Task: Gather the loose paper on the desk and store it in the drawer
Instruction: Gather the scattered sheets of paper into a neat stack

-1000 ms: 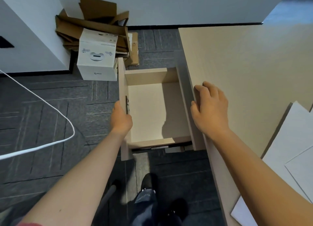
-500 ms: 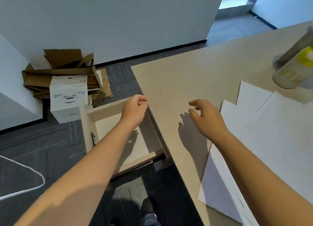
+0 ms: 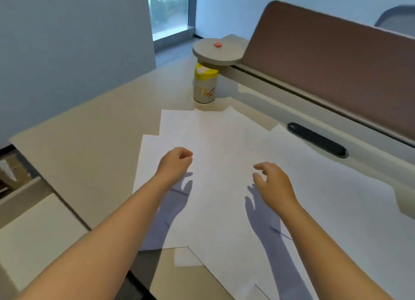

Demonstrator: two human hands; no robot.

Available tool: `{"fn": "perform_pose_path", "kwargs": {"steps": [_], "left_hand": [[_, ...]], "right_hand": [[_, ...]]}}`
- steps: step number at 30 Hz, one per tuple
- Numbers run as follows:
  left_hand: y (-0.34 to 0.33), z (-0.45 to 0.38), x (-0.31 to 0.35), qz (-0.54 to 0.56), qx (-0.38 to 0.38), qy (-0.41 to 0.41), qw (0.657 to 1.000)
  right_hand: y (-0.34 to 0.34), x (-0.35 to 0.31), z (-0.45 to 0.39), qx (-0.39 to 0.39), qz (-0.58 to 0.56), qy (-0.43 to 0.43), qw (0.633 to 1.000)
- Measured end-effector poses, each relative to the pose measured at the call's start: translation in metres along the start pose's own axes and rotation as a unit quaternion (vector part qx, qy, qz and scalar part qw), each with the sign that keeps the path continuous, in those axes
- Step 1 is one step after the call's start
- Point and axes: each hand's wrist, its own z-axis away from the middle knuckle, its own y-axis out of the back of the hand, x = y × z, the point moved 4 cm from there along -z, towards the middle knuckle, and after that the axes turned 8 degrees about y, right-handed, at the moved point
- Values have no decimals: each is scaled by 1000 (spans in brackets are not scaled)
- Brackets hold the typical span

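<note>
Several white paper sheets (image 3: 224, 147) lie overlapped and fanned across the beige desk (image 3: 96, 147). My left hand (image 3: 176, 161) hovers just above the left sheets with its fingers curled into a loose fist and nothing in it. My right hand (image 3: 272, 183) hovers over the middle sheets, fingers spread and bent downward, holding nothing. Both hands cast shadows on the paper. The open drawer (image 3: 29, 232) shows at the lower left, beside the desk's edge, with its pale inside visible.
A yellow-lidded canister (image 3: 204, 85) stands behind the paper. Above it sits a round shelf (image 3: 219, 51) with a small red object (image 3: 217, 44). A brown partition (image 3: 332, 75) and a black cable slot (image 3: 317, 139) line the desk's right side.
My view swung up from the open drawer to the desk top. Both hands left the drawer and desk edge and moved over the spread sheets.
</note>
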Motion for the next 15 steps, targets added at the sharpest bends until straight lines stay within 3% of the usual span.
{"fn": "perform_pose_path", "kwargs": {"steps": [6, 8, 11, 13, 15], "left_hand": [[-85, 5, -4, -115, -17, -7, 993], [-102, 2, -8, -235, -19, -28, 971], [-115, -3, -15, -411, -15, -53, 910], [-117, -4, -15, -444, 2, -56, 894], [-119, -1, -11, -427, 19, -46, 903]], "right_hand": [[14, 102, 33, -4, 67, -119, 991], [10, 125, 43, -21, 142, -162, 976], [3, 149, 56, -69, 219, -215, 949], [-2, 156, 61, -99, 214, -229, 945], [-8, 156, 62, -110, 198, -228, 947]]}}
